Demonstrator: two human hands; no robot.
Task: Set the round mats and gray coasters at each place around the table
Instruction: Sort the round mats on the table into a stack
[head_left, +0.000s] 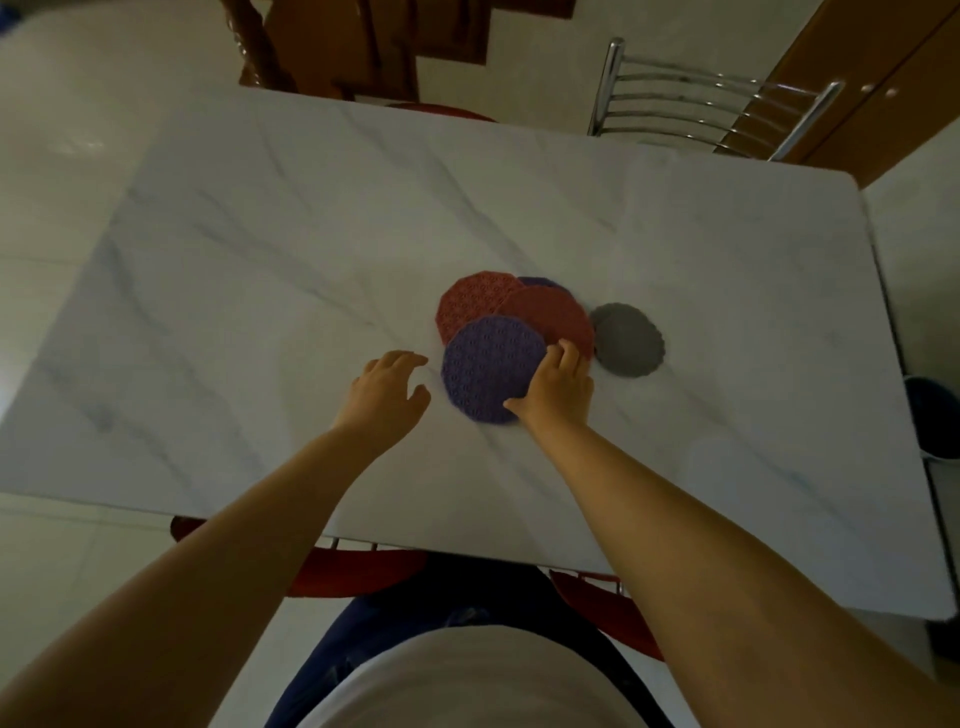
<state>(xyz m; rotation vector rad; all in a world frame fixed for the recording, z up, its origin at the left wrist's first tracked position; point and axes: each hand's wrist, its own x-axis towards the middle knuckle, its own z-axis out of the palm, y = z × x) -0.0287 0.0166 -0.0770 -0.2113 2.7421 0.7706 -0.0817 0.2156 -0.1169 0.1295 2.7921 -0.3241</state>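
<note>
Several round mats lie overlapped in the middle of the white marble table (260, 270). A purple mat (488, 366) lies on top at the front. Behind it are a red mat (470, 304) and a second red mat (553, 314), with another purple mat (540, 282) peeking out at the back. A stack of gray coasters (626, 340) sits just to their right. My right hand (556, 387) grips the right edge of the front purple mat. My left hand (387, 392) hovers to the left of that mat with relaxed, slightly curled fingers, holding nothing.
A chrome chair (706, 98) stands at the table's far right side and a wooden chair (332, 47) at the far side. Red chair seats (353, 569) show under the near edge. A dark object (935, 421) sits off the right edge.
</note>
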